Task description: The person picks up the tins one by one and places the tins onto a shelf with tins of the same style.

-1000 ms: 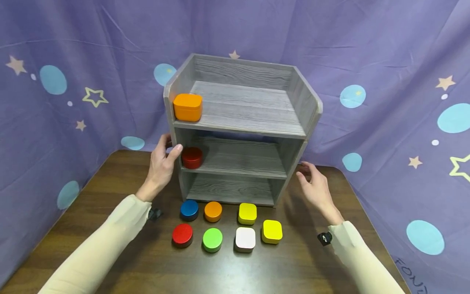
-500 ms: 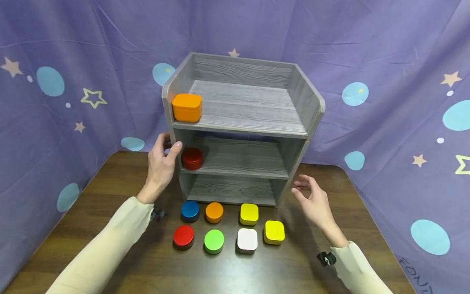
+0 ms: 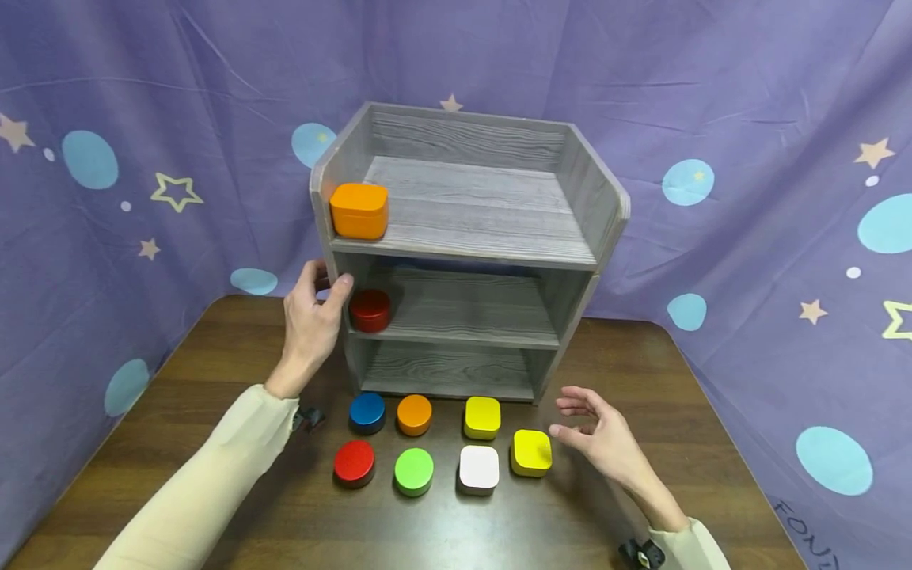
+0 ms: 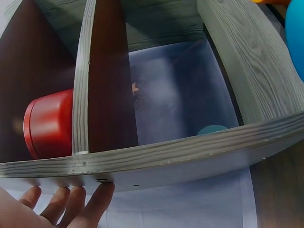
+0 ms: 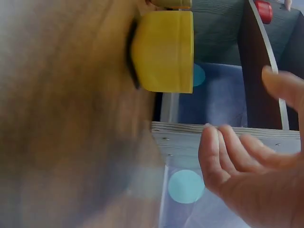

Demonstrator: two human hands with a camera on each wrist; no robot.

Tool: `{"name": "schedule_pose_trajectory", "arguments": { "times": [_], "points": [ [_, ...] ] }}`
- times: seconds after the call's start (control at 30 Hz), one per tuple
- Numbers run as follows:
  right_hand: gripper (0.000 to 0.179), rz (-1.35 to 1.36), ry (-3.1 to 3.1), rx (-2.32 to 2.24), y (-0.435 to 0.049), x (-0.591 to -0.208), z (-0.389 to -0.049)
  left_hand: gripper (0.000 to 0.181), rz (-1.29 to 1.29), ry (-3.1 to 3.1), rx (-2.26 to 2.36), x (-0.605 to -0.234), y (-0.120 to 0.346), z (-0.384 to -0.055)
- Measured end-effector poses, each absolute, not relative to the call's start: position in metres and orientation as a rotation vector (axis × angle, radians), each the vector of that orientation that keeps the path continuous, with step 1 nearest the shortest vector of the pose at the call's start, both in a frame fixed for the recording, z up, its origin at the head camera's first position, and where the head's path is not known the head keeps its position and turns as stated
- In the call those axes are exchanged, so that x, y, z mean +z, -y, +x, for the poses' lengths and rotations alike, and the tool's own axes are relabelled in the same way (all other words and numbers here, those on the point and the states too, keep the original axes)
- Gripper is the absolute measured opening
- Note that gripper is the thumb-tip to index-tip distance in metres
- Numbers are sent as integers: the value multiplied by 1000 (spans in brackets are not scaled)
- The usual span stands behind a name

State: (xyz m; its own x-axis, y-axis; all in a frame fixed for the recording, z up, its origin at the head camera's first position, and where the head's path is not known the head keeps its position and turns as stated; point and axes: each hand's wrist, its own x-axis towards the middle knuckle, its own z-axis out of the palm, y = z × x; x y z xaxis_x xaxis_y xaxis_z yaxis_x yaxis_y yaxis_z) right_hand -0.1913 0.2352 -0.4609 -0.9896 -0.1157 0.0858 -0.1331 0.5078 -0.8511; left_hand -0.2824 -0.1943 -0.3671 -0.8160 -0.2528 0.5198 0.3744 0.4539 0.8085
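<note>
A grey wooden shelf unit [image 3: 463,253] stands at the back of the table. My left hand [image 3: 311,324] is at its left side; in the left wrist view the fingertips [image 4: 76,194] touch the outer face of the side panel. My right hand [image 3: 602,443] holds nothing. Its relaxed, spread fingers are just right of a yellow rounded-square box [image 3: 530,454], also large in the right wrist view. Left of that box are a white square box [image 3: 479,469] and another yellow square box [image 3: 482,417].
Blue [image 3: 366,412], orange [image 3: 415,415], red [image 3: 354,462] and green [image 3: 414,471] round boxes stand in front of the shelf's left half. An orange square box [image 3: 359,211] sits on the top shelf, a dark red round box [image 3: 370,310] on the middle one. A purple curtain [image 3: 712,119] hangs behind.
My right hand has come from beside the shelf's right side toward the person and leftward, close to the right-hand yellow box. The left hand stays at the shelf's left side.
</note>
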Motion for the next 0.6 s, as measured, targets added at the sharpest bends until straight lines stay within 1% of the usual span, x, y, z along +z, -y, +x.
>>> {"name": "schedule_pose_trajectory", "arguments": {
  "times": [0.17, 0.27, 0.6],
  "points": [
    [76, 391, 2765, 1575, -236, -472, -186, 48, -76, 2127, -1364, -366, 193, -283],
    [81, 481, 2787, 1552, -237, -478, -185, 47, -61, 2135, -1347, -364, 193, -283],
    [86, 570, 2852, 1590, -237, -488, -183, 44, -65, 2143, -1335, -363, 193, -283]
  ]
}}
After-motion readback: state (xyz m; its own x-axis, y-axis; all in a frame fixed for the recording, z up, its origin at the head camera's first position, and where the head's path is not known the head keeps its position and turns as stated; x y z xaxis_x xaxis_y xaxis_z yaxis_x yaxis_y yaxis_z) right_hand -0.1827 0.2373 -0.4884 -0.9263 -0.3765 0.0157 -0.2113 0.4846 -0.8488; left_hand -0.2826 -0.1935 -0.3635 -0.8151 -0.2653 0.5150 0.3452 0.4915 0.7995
